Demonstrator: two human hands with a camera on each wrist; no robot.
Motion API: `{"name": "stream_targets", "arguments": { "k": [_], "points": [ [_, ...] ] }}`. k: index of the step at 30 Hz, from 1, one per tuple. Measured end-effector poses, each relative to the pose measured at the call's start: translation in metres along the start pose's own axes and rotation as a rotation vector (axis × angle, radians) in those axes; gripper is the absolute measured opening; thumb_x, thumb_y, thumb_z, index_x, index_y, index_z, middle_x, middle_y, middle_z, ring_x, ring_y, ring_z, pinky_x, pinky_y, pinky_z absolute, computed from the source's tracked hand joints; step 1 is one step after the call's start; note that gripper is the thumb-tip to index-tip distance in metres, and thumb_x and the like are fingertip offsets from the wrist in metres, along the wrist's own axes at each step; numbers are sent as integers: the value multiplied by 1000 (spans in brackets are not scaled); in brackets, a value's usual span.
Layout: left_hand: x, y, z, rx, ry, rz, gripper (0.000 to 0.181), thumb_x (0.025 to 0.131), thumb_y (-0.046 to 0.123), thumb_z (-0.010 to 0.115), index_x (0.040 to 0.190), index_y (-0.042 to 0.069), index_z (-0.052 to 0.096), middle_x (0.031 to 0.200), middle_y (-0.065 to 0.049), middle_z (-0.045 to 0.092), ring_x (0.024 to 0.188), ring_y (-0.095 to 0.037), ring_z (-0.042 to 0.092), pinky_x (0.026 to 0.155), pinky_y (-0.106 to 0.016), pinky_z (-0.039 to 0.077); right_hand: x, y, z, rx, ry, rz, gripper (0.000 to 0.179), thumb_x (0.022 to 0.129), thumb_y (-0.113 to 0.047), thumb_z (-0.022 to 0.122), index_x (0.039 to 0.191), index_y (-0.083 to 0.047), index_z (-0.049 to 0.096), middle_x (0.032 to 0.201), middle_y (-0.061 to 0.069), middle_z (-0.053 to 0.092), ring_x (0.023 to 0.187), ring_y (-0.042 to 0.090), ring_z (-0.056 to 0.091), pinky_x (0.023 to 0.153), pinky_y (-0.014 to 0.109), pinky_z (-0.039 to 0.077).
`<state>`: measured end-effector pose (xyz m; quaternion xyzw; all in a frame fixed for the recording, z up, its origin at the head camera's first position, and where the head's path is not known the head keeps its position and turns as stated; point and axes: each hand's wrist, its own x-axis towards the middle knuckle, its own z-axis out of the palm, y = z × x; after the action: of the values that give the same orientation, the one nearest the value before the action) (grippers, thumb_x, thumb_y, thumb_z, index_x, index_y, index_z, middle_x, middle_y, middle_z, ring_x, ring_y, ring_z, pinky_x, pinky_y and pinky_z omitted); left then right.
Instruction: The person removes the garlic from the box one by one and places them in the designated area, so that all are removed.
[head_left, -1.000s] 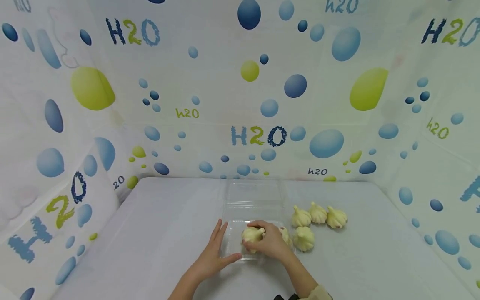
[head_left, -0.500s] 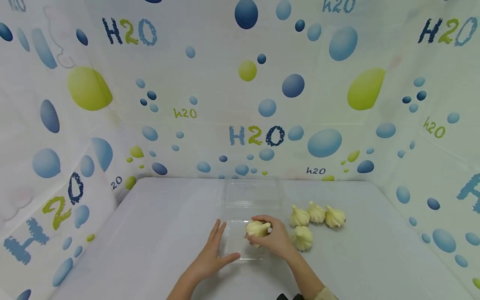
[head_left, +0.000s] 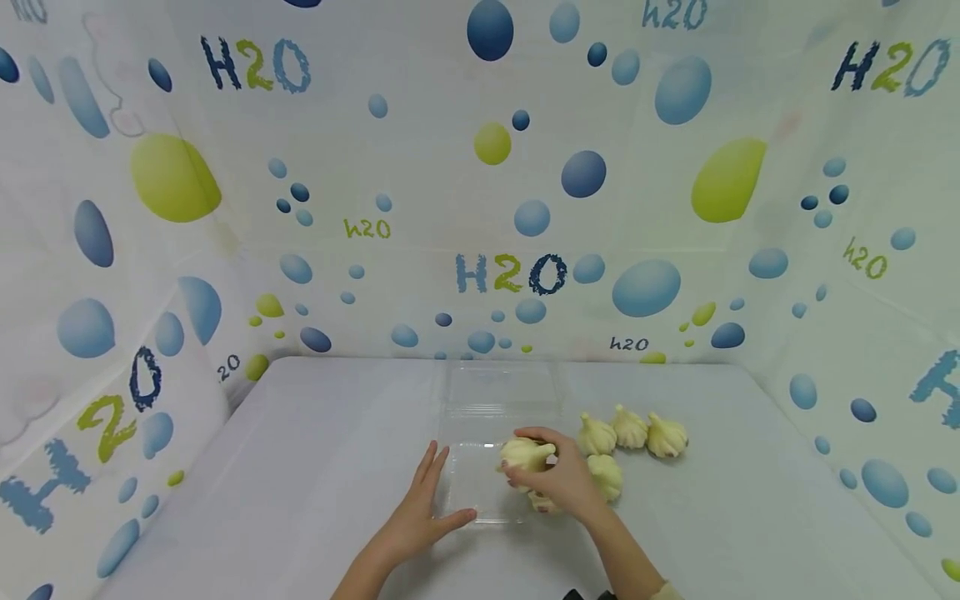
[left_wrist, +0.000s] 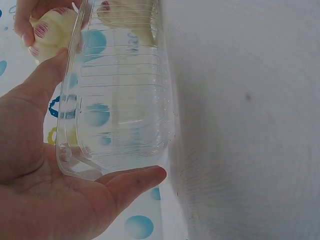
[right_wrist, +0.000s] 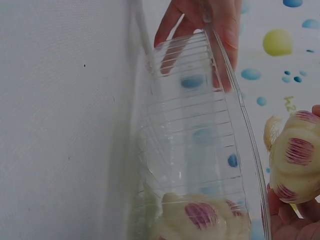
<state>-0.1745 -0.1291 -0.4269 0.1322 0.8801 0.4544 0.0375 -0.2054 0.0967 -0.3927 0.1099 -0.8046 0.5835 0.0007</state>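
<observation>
My right hand (head_left: pixel 566 479) grips a pale garlic bulb (head_left: pixel 525 454) with purple streaks, its stem pointing right. The bulb hangs over the right part of a clear plastic clamshell container (head_left: pixel 480 500). In the right wrist view this garlic bulb (right_wrist: pixel 295 155) is above the rim. Another garlic bulb (right_wrist: pixel 200 217) sits inside the container's right end; in the head view it is mostly hidden under my right hand. At the container's left end, my left hand (head_left: pixel 420 508) is spread, thumb along the near side and straight fingers along the far left side.
Several garlic bulbs lie on the white table (head_left: pixel 315 467) to the right of the container: one nearer bulb (head_left: pixel 604 477) and a row behind it, ending in a right-hand bulb (head_left: pixel 666 435). The container's clear lid (head_left: pixel 502 387) lies folded back. A patterned curtain (head_left: pixel 420 167) surrounds the table.
My right hand has raised the garlic bulb from low in the container and shifted it right. The other bulb inside now shows below that hand. My left hand has stayed in place.
</observation>
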Motion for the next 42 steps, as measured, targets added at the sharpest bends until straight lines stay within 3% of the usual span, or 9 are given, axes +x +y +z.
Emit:
{"name": "stream_targets", "arguments": {
  "k": [8, 13, 29, 36, 42],
  "points": [
    [-1, -1, 0, -8, -4, 4, 94, 77, 35, 73, 144, 0, 16, 150, -23, 0, 132, -48, 11, 97, -64, 23, -3, -3, -9, 6, 44, 0, 45, 66, -14, 82, 108, -12, 65, 107, 3, 61, 88, 15, 53, 66, 28, 49],
    [-1, -1, 0, -6, -5, 2, 95, 78, 36, 72, 144, 0, 16, 150, -23, -1, 132, -48, 11, 96, -64, 24, -3, -2, -18, -19, 70, -1, 43, 65, -17, 83, 105, -17, 67, 103, 0, 62, 89, 15, 54, 72, 30, 48],
    [1, -5, 1, 1, -19, -14, 95, 78, 39, 71, 146, 4, 13, 151, -20, -3, 133, -46, 9, 96, -65, 23, -8, 7, -47, -74, 125, 42, 44, 67, -21, 83, 108, -17, 66, 113, 4, 60, 93, 18, 55, 72, 28, 48],
    [0, -4, 1, 5, -9, -19, 96, 77, 39, 71, 146, 3, 14, 151, -19, -3, 133, -46, 10, 96, -65, 23, -12, 7, -57, -24, 138, 44, 46, 68, -16, 82, 110, -12, 64, 118, 8, 57, 94, 18, 55, 68, 26, 51],
    [-1, -3, 1, -7, -13, -16, 95, 78, 38, 71, 146, 6, 14, 151, -18, -3, 134, -45, 9, 97, -65, 22, -15, 9, -67, -22, 158, 31, 47, 69, -13, 80, 112, -6, 63, 112, 11, 57, 93, 19, 53, 66, 26, 51]
  ]
}}
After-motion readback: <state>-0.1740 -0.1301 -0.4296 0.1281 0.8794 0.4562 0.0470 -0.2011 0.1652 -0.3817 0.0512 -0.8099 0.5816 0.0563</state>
